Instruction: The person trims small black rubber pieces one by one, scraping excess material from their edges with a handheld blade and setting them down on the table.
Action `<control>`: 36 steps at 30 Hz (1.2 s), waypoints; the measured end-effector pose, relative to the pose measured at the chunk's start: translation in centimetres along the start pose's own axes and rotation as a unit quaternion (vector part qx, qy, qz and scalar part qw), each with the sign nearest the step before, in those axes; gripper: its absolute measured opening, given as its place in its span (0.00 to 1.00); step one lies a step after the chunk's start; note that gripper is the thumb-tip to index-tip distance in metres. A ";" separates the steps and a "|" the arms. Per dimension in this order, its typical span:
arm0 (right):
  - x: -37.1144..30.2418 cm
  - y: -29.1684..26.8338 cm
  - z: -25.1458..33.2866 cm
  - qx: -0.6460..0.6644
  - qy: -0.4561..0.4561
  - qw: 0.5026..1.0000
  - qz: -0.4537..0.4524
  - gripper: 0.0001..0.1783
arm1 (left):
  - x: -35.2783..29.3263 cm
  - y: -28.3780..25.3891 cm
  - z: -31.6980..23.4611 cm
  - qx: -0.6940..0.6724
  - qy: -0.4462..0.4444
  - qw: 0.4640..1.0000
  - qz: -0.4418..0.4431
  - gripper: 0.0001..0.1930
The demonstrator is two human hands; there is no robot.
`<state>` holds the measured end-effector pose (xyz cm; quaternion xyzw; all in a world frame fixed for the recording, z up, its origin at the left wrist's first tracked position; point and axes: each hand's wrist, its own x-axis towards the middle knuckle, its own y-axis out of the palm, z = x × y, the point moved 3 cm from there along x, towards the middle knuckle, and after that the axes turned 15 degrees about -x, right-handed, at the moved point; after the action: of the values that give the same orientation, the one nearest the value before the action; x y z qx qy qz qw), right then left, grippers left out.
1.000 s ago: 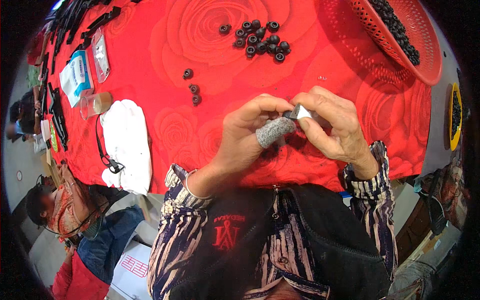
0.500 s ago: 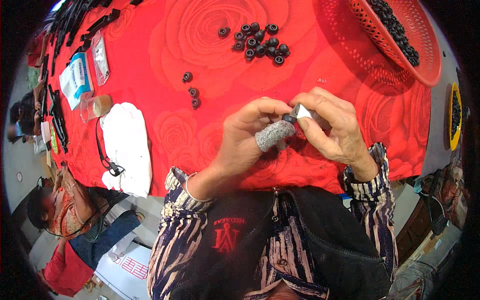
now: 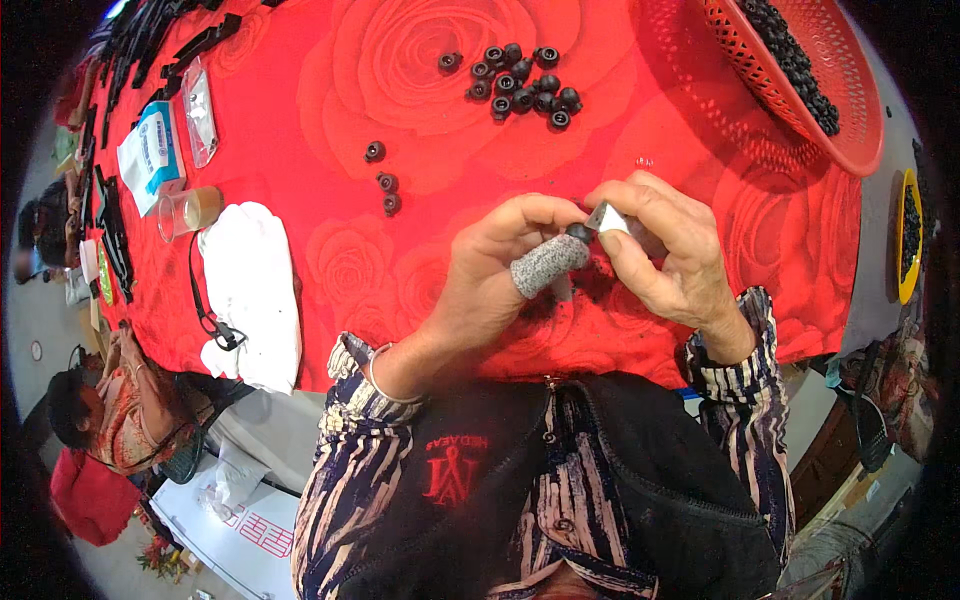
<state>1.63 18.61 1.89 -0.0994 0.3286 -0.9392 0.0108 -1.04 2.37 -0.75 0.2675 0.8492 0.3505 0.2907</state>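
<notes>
Both hands meet over the red cloth, close in front of my body. My left hand (image 3: 490,245) pinches a small round black knob-like part (image 3: 578,232) between its fingertips; a grey knitted sleeve (image 3: 548,267) covers the thumb. Between the thumb and fingers of my right hand (image 3: 675,240) is a small pale metal blade (image 3: 609,218), its edge right beside the black part. Dark scraps (image 3: 597,290) lie on the cloth under the hands. Beyond them sits a loose cluster of similar black parts (image 3: 523,99), with three more (image 3: 387,183) in a short row to the left.
At the far right a red perforated basket (image 3: 855,130) holds many black parts. A white cloth (image 3: 255,300), a plastic cup (image 3: 185,213), a blue-and-white packet (image 3: 155,155) and long black pieces (image 3: 115,235) lie at left. Another person (image 3: 130,410) sits beyond the left table edge.
The blade has tilted slightly and stands a little apart from the black part, which shows more of its round side. At lower left, a person in blue trousers has gone from view.
</notes>
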 end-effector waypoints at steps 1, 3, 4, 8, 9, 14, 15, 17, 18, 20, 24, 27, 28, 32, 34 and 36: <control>0.0 0.0 0.1 -0.002 -0.018 1.000 -0.019 0.14 | 0.1 0.0 0.0 -0.016 -0.012 1.000 0.002 0.13; 0.1 -0.1 0.2 -0.004 -0.039 0.999 -0.038 0.16 | 0.1 0.0 -0.1 -0.032 -0.022 0.999 0.003 0.13; 0.0 -0.1 0.5 -0.006 -0.072 0.997 -0.042 0.18 | 0.1 0.0 -0.1 -0.032 -0.038 0.999 -0.014 0.12; -0.3 0.0 1.0 -0.066 -0.162 0.983 -0.055 0.24 | 0.6 -0.1 0.5 -0.094 -0.065 0.993 -0.015 0.11; -0.2 0.1 1.0 -0.073 -0.172 0.980 -0.064 0.24 | 0.6 -0.2 0.6 -0.094 -0.062 0.994 -0.015 0.11; -0.2 0.6 0.8 -0.058 -0.183 0.978 -0.086 0.27 | 0.3 -0.7 0.8 -0.116 -0.071 0.990 -0.027 0.11; -0.2 0.5 0.8 -0.058 -0.181 0.978 -0.082 0.26 | 0.3 -0.6 0.7 -0.118 -0.069 0.990 -0.027 0.11; -0.2 0.3 0.8 -0.054 -0.167 0.982 -0.067 0.25 | 0.3 -0.3 0.5 -0.122 -0.086 0.988 -0.029 0.11; -0.2 0.2 0.8 -0.050 -0.153 0.985 -0.055 0.24 | 0.3 -0.3 0.3 -0.124 -0.084 0.988 -0.028 0.11; -0.1 0.1 0.9 -0.042 -0.146 0.987 -0.048 0.23 | 0.3 -0.1 0.0 -0.110 -0.082 0.990 0.001 0.10; -0.1 0.1 0.9 -0.024 -0.138 0.989 -0.044 0.21 | 0.2 0.0 0.2 -0.074 -0.063 0.995 -0.014 0.09; 0.1 -0.1 1.0 -0.027 -0.144 0.989 -0.035 0.21 | 0.1 -0.3 0.4 -0.066 -0.075 0.994 -0.032 0.09; 0.1 -0.1 1.0 -0.027 -0.144 0.989 -0.034 0.21 | 0.2 -0.4 0.4 -0.056 -0.070 0.996 -0.026 0.09; 0.0 -0.4 0.8 -0.028 -0.142 0.989 -0.033 0.20 | 0.3 -0.1 0.1 -0.042 -0.075 0.996 -0.008 0.09; 0.1 -0.5 0.9 -0.027 -0.142 0.989 -0.029 0.19 | 0.2 0.0 -0.1 -0.032 -0.072 0.997 -0.008 0.09; 0.4 -1.0 1.1 -0.007 -0.136 0.991 -0.013 0.19 | 0.2 0.0 -0.1 -0.022 -0.071 0.997 -0.007 0.09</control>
<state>1.54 18.67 3.40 -0.2305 0.3289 -0.9148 0.0424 -1.26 2.41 -0.73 0.2793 0.8204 0.3469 0.3586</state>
